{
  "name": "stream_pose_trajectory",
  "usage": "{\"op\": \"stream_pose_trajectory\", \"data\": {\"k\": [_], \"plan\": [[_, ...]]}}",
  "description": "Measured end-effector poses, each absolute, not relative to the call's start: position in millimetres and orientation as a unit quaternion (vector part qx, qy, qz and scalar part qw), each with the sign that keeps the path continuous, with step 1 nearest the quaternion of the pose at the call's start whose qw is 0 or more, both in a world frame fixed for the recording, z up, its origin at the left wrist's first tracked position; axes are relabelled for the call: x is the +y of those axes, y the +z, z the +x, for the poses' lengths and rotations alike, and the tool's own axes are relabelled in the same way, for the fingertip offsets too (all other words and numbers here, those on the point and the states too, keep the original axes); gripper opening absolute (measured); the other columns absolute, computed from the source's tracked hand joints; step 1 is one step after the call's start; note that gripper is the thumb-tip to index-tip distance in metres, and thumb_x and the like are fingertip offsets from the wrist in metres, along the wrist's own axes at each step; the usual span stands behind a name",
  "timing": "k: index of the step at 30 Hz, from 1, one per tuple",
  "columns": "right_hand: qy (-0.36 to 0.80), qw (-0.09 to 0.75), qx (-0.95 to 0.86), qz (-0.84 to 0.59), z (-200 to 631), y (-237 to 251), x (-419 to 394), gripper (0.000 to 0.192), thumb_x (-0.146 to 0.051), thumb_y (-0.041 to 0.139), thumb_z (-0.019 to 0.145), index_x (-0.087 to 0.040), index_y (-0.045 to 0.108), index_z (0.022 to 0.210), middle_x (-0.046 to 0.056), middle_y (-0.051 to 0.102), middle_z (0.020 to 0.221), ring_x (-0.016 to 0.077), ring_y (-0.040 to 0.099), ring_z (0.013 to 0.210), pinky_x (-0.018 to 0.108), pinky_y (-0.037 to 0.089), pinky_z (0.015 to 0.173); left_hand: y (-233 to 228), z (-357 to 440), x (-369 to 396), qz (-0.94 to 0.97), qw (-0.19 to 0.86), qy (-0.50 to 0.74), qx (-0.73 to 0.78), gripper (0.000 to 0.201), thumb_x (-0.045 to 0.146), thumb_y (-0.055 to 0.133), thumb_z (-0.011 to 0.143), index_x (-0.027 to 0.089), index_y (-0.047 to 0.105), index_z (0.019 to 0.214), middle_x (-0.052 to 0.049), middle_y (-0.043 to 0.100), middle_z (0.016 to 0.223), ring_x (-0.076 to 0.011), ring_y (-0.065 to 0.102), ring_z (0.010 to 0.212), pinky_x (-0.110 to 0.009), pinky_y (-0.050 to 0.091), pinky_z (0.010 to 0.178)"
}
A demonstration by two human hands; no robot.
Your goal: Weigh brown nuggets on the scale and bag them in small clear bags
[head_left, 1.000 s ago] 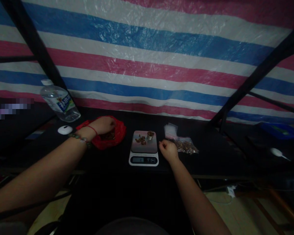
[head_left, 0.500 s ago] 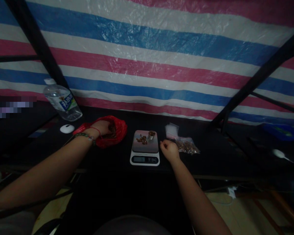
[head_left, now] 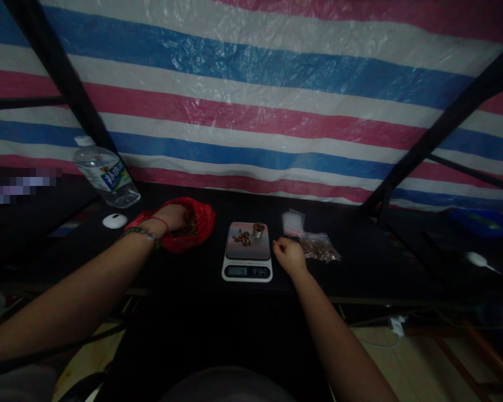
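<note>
Striped tarpaulin [head_left: 251, 111] in blue, red and white for a backdrop; dark tabletop [head_left: 201, 268] below, dimly lit. Left hand [head_left: 171, 218] sunk into the mouth of a red plastic bag [head_left: 201, 220] toward the table's left end, fingers curled among small brown pieces; cannot tell whether any are pinched. Right hand [head_left: 291, 255] resting loosely curled just beside the right edge of a small digital scale [head_left: 247, 251] near the front edge, holding nothing visible. On the scale platform, a scatter of brown pieces [head_left: 242, 238] and a small metal cup [head_left: 258, 230]. Likely light, hard and loose pieces, prone to rolling: best taken in a fingertip pinch, a few together. Thin, limp, crinkly bag, likely to collapse; best held by its rim. Beyond the right hand, a clear packet [head_left: 321, 247] of similar pieces. Water bottle [head_left: 107, 173] toward the back left corner.
</note>
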State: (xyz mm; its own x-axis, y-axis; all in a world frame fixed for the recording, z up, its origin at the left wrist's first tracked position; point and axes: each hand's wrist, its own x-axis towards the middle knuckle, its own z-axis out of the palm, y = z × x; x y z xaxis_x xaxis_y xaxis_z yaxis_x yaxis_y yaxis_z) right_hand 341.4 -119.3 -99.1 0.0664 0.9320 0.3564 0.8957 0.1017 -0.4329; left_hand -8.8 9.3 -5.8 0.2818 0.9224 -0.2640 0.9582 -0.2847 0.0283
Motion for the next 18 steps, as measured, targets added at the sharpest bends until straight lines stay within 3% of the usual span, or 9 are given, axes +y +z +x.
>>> {"op": "stream_pose_trajectory", "data": {"k": [8,18], "plan": [[0.044,0.286,-0.680,-0.673,341.3,-98.8,-118.1,0.031,-0.035,0.046,0.084,-0.019,0.051,0.058,0.000,0.056,0.058,0.0118,0.048,0.054,0.024,0.025,0.053,-6.2,-17.0,9.2,0.788,0.107,-0.083,0.601,0.031,0.029,0.059,0.066,0.019,0.072,0.093,-0.006,0.070,0.093,-0.0206,0.065,0.084,-0.023,0.047,0.069],[0.034,0.287,-0.681,-0.673,340.3,-98.8,-118.6,0.033,-0.035,0.046,0.085,-0.019,0.050,0.057,0.000,0.055,0.057,0.0117,0.047,0.054,0.025,0.026,0.053,0.4,-16.7,4.1,0.787,0.120,-0.074,0.601,0.030,0.025,0.054,0.070,0.019,0.072,0.094,-0.004,0.071,0.094,-0.0181,0.065,0.082,-0.020,0.046,0.067]]}}
